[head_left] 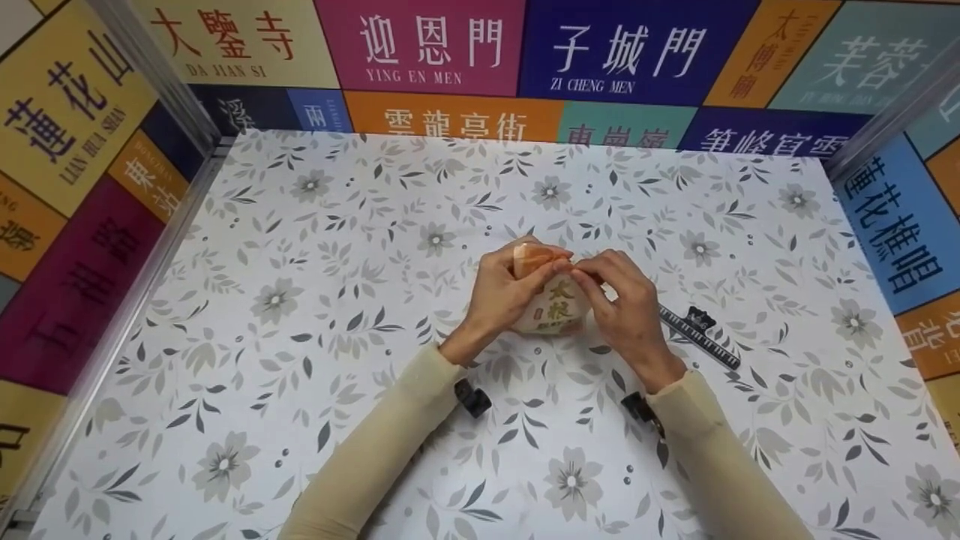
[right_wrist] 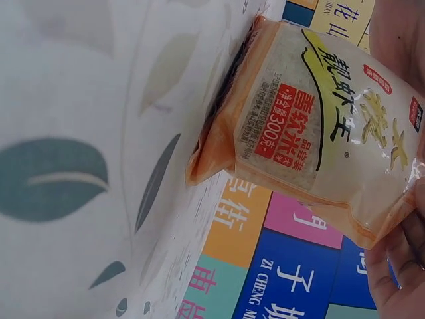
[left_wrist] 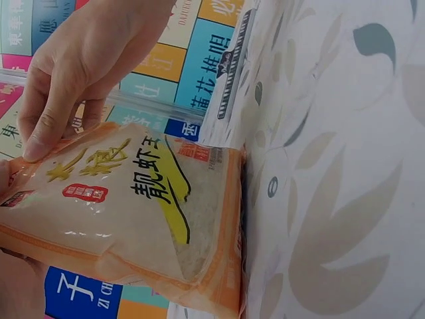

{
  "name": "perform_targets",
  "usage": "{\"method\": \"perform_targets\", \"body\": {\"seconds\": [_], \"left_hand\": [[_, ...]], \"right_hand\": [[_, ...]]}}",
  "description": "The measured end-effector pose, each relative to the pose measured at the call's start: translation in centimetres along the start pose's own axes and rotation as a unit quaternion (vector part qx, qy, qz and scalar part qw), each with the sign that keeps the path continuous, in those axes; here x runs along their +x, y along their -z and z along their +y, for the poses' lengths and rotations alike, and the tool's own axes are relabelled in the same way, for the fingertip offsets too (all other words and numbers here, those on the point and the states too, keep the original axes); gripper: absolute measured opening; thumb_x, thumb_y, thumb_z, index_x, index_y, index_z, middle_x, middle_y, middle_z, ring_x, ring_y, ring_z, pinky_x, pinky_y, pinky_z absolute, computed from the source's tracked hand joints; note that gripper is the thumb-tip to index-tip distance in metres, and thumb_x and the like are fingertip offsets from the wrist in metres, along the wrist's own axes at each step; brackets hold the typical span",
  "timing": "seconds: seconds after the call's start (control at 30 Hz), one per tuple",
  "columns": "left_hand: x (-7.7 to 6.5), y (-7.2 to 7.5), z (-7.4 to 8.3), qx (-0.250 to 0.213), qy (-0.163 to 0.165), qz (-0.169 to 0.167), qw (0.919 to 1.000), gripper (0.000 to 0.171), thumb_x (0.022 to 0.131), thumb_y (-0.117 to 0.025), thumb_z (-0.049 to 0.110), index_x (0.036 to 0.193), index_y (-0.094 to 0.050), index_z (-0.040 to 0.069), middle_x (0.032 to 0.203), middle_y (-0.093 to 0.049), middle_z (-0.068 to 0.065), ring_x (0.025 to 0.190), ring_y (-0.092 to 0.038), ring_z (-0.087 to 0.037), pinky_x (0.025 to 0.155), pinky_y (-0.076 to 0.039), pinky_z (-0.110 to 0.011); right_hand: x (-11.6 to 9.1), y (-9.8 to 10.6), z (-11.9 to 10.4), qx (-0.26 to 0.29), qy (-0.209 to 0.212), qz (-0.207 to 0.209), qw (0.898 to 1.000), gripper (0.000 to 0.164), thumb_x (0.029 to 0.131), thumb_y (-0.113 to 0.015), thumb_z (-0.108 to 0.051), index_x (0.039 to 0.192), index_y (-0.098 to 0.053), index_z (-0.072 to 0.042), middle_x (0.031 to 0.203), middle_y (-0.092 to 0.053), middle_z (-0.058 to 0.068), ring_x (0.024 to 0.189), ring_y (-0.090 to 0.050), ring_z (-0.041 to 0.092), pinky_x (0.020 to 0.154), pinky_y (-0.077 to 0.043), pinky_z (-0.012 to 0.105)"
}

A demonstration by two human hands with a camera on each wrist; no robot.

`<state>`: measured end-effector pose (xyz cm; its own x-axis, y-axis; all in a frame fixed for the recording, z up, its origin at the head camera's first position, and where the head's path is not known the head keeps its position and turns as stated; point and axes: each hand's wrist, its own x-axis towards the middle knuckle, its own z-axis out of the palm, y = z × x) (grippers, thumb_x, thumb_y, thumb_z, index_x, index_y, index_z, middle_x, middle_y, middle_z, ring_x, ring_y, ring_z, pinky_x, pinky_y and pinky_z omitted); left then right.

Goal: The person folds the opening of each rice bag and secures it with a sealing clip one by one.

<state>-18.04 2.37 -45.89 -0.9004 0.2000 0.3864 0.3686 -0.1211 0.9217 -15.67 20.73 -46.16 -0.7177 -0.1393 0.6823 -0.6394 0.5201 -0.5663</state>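
A small clear-and-orange bag of rice point(head_left: 551, 313) stands upright on the table, its printed front toward me. My left hand point(head_left: 504, 289) pinches the orange top edge at its left, with thumb and fingers on the film. Close beside it, my right hand point(head_left: 624, 309) pinches the same top edge between thumb and fingertips. In the left wrist view, the rice bag point(left_wrist: 126, 206) shows its yellow stripe, and the right hand point(left_wrist: 66, 80) grips its upper corner. From the right wrist, the rice bag point(right_wrist: 312, 126) shows its red label, with the left hand point(right_wrist: 402, 43) partly visible.
A black strip with a piano-key pattern point(head_left: 701, 337) lies right of the right hand, with a small black figure point(head_left: 700, 319) at its side. Floral-patterned paper point(head_left: 277, 300) covers the table. Colourful lettered panels point(head_left: 431, 45) stand along the back and sides.
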Motion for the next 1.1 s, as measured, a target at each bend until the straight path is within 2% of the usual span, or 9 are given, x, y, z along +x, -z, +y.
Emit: {"method": "perform_targets", "body": {"seconds": [0.17, 0.3, 0.43, 0.6, 0.87, 0.97, 1.1], "left_hand": [[-0.01, -0.14, 0.15, -0.010, 0.024, -0.014, 0.9996, 0.022, 0.094, -0.079, 0.015, 0.113, -0.077, 0.003, 0.104, -0.079, -0.015, 0.088, -0.074, -0.012, 0.078, -0.062, -0.028], [-0.06, -0.37, 0.10, -0.004, 0.036, -0.008, 0.9993, 0.024, 0.091, -0.082, 0.016, 0.111, -0.076, 0.004, 0.102, -0.079, -0.013, 0.086, -0.073, -0.012, 0.078, -0.062, -0.029], [-0.05, -0.60, 0.01, 0.011, 0.037, 0.018, 0.9991, 0.021, 0.090, -0.083, 0.018, 0.105, -0.078, 0.003, 0.098, -0.080, -0.014, 0.082, -0.074, -0.010, 0.075, -0.062, -0.027], [-0.18, -0.71, 0.06, 0.008, 0.033, 0.044, 0.9984, 0.020, 0.091, -0.082, 0.016, 0.102, -0.078, 0.001, 0.095, -0.080, -0.016, 0.079, -0.075, -0.009, 0.072, -0.063, -0.028], [-0.41, -0.78, -0.06, 0.000, 0.023, 0.049, 0.9985, 0.017, 0.091, -0.081, 0.012, 0.101, -0.078, -0.002, 0.096, -0.081, -0.018, 0.079, -0.076, -0.010, 0.074, -0.065, -0.033], [-0.46, -0.82, 0.00, -0.001, 0.025, 0.050, 0.9984, 0.017, 0.091, -0.081, 0.012, 0.101, -0.078, -0.002, 0.097, -0.081, -0.018, 0.081, -0.077, -0.010, 0.075, -0.065, -0.035], [-0.57, -0.86, 0.03, 0.003, 0.029, 0.055, 0.9981, 0.017, 0.091, -0.081, 0.011, 0.101, -0.079, -0.003, 0.097, -0.081, -0.018, 0.080, -0.077, -0.010, 0.075, -0.066, -0.036]], "right_hand": [[0.04, 0.04, 0.03, 0.005, 0.001, 0.010, 1.000, 0.005, 0.093, -0.074, 0.001, 0.092, -0.076, -0.003, 0.084, -0.069, 0.010, 0.080, -0.059, 0.010, 0.075, -0.048, 0.010], [-0.07, 0.10, 0.05, 0.008, 0.005, 0.016, 1.000, 0.003, 0.093, -0.075, -0.001, 0.093, -0.077, -0.003, 0.084, -0.069, 0.011, 0.081, -0.061, 0.011, 0.076, -0.049, 0.010], [-0.06, 0.10, 0.03, 0.015, 0.007, 0.020, 1.000, 0.003, 0.094, -0.075, -0.003, 0.094, -0.077, -0.001, 0.084, -0.070, 0.012, 0.080, -0.062, 0.012, 0.078, -0.050, 0.009], [0.07, 0.05, -0.14, 0.019, 0.000, 0.012, 1.000, 0.003, 0.093, -0.075, 0.000, 0.095, -0.077, 0.000, 0.085, -0.070, 0.011, 0.080, -0.061, 0.009, 0.076, -0.051, 0.008], [-0.04, 0.45, -0.22, 0.034, -0.001, -0.003, 0.999, 0.002, 0.092, -0.076, -0.002, 0.094, -0.077, 0.000, 0.084, -0.069, 0.011, 0.080, -0.062, 0.010, 0.078, -0.053, 0.010], [-0.11, 0.61, -0.11, 0.046, -0.008, -0.005, 0.999, 0.006, 0.093, -0.076, -0.006, 0.093, -0.078, 0.000, 0.084, -0.070, 0.011, 0.081, -0.063, 0.010, 0.078, -0.052, 0.010], [-0.17, 0.77, 0.06, 0.053, -0.018, -0.009, 0.998, 0.002, 0.092, -0.077, -0.003, 0.093, -0.079, -0.002, 0.084, -0.071, 0.010, 0.081, -0.063, 0.008, 0.077, -0.052, 0.011]]}}
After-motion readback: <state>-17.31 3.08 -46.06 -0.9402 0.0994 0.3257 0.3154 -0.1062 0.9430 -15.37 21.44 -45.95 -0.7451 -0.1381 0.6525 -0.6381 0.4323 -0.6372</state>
